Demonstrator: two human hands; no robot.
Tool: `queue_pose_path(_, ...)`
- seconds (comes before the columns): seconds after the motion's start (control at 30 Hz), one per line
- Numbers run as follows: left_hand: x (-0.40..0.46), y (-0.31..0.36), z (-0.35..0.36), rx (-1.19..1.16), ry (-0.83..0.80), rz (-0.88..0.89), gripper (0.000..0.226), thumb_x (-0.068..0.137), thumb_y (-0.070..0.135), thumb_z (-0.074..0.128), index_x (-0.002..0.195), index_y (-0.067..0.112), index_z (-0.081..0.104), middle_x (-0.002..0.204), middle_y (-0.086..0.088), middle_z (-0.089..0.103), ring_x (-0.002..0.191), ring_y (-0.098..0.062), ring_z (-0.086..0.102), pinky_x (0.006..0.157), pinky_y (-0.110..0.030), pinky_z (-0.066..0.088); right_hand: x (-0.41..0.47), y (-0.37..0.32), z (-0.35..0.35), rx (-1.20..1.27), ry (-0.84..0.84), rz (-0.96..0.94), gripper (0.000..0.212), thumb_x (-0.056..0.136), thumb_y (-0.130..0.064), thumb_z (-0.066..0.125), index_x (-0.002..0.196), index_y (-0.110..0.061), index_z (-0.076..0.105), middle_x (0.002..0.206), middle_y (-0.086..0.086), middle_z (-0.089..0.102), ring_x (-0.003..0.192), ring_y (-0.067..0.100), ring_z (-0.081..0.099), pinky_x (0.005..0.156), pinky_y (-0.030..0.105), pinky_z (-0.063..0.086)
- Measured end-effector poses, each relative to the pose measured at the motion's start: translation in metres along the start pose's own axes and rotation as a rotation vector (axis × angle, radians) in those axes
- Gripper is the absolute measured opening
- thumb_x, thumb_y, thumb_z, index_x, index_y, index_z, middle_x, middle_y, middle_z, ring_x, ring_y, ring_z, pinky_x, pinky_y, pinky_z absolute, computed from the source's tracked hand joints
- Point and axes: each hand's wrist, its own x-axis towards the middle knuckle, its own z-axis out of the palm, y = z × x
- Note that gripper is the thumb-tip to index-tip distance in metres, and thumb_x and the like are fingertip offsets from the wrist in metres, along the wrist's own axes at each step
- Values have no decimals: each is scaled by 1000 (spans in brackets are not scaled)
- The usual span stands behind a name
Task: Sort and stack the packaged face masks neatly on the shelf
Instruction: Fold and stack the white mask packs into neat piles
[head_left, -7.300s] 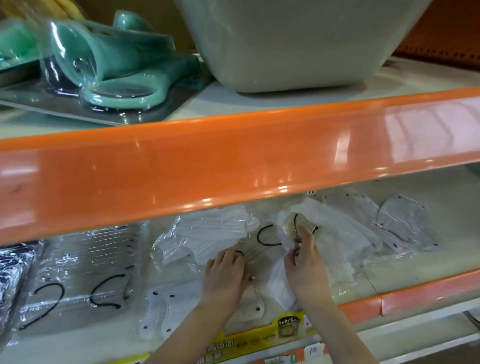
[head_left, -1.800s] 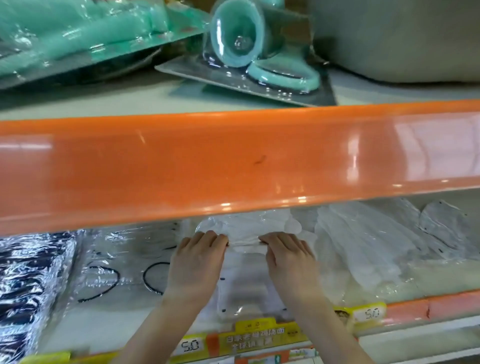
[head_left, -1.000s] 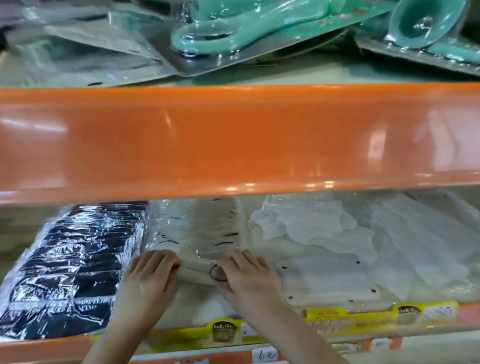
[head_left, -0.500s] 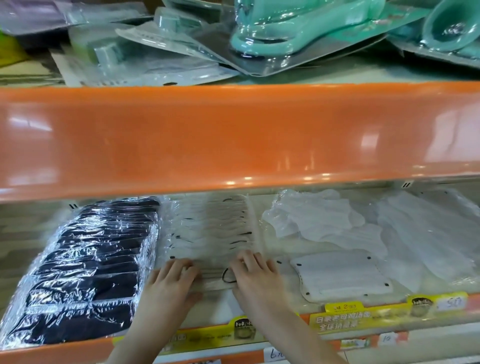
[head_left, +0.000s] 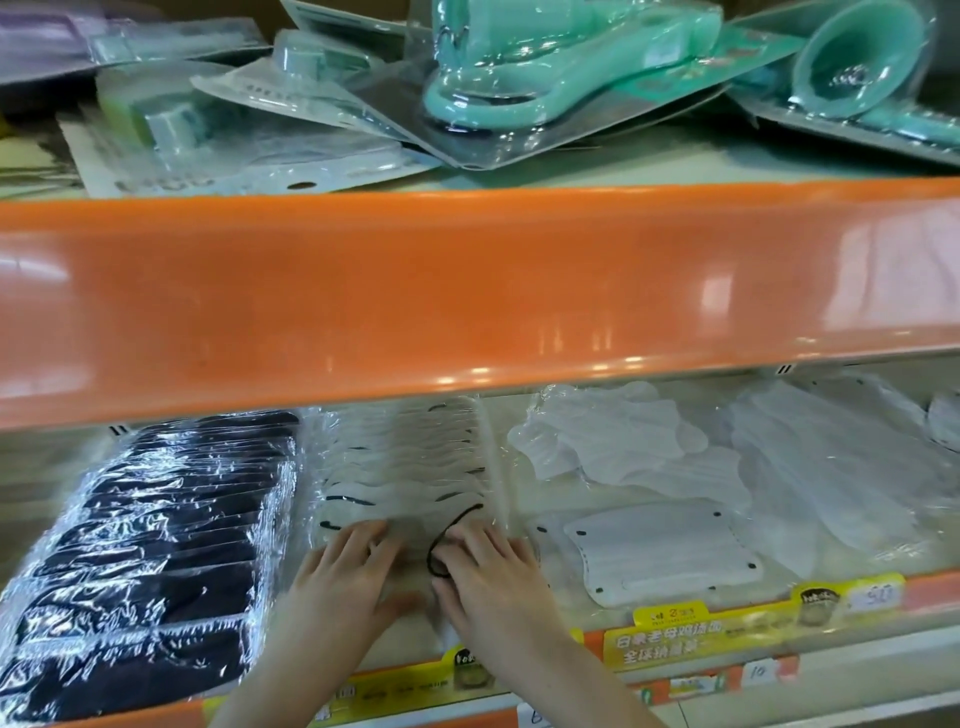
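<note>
Both hands seating a clear-wrapped mask pack on the lower shelf.

The left hand (head_left: 345, 569) and right hand (head_left: 491, 566) lay flat, fingers nearly straight, pressing the front mask pack (head_left: 410, 545) onto its row (head_left: 405, 462) beside the black masks (head_left: 156, 540), apparently squaring it. Half a second before, the hands sat slightly nearer the shelf (head_left: 561, 514) edge.

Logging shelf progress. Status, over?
Left hand and right hand flat on clear-wrapped white mask stack with black ear loops. Black wrapped mask stack beside it. Nothing blocking.
</note>
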Motion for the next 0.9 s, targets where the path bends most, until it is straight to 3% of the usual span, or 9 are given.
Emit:
queue_pose_path(0.07, 4, 7, 0, -31, 23, -2, 39, 71, 47, 47, 89, 21, 70, 101, 4, 67, 94, -15, 56, 61, -33, 52, 0, 2, 0, 42, 10, -12, 23, 83, -39, 44, 91, -32, 65, 102, -14, 55, 93, 7, 56, 73, 22, 47)
queue_pose_path(0.23, 21, 34, 4, -94, 83, 1, 26, 77, 35, 48, 88, 23, 69, 95, 9, 67, 84, -14, 59, 69, -29, 42, 4, 25, -9, 92, 83, 6, 20, 79, -31, 46, 88, -30, 64, 100, -16, 57, 88, 8, 57, 68, 23, 49)
queue_pose_path(0.33, 35, 57, 7, -128, 27, 4, 26, 75, 36, 47, 90, 26, 66, 100, 12, 67, 84, -13, 59, 67, -30, 46, 7, 52, -21, 62, 121, 45, 23, 80, -30, 45, 87, -25, 66, 94, -10, 61, 82, 13, 60, 63, 26, 51)
queue_pose_path(0.47, 66, 91, 13, -214, -64, -7, 22, 76, 31, 46, 86, 28, 65, 88, 13, 64, 83, -11, 59, 67, -26, 45, 9, 94, -40, 31, 86, 134, 30, 76, -27, 43, 94, -23, 66, 98, -7, 60, 87, 17, 61, 66, 31, 52)
queue_pose_path(0.53, 84, 115, 11, -180, -155, -17, 23, 86, 27, 48, 100, 28, 65, 102, 13, 63, 98, -13, 61, 79, -30, 47, 13, 114, -53, -45, -6, 200, 37, 79, -25, 45, 111, -22, 62, 114, -4, 56, 104, 20, 58, 80, 35, 49)
queue_pose_path(0.6, 101, 137, 15, -156, -225, -28, 30, 99, 28, 40, 125, 27, 53, 129, 12, 51, 125, -13, 43, 99, -31, 35, 14, 138, -62, -76, -164, 255, 47, 90, -27, 49, 135, -20, 43, 140, -1, 37, 131, 21, 35, 102, 36, 33)
queue_pose_path(0.67, 117, 155, 17, -132, -248, -37, 33, 101, 30, 36, 133, 25, 44, 138, 10, 42, 132, -14, 32, 104, -30, 28, 15, 158, -71, -100, -230, 303, 61, 92, -34, 51, 145, -19, 27, 153, 2, 20, 142, 21, 15, 112, 35, 19)
queue_pose_path(0.8, 150, 175, 36, -42, -316, -99, 46, 98, 29, 42, 142, 18, 32, 147, -4, 34, 137, -25, 27, 108, -39, 29, 19, 192, -84, -127, -367, 326, 78, 92, -43, 51, 152, -19, 8, 159, 5, 1, 146, 22, 0, 118, 43, 8)
queue_pose_path(0.9, 168, 173, 60, 50, -487, -191, 77, 92, 42, 55, 150, 21, 10, 153, -14, 18, 141, -35, 19, 110, -49, 28, 21, 214, -87, -88, -443, 369, 86, 90, -54, 51, 152, -19, 4, 158, 7, 2, 146, 25, 2, 116, 47, 11)
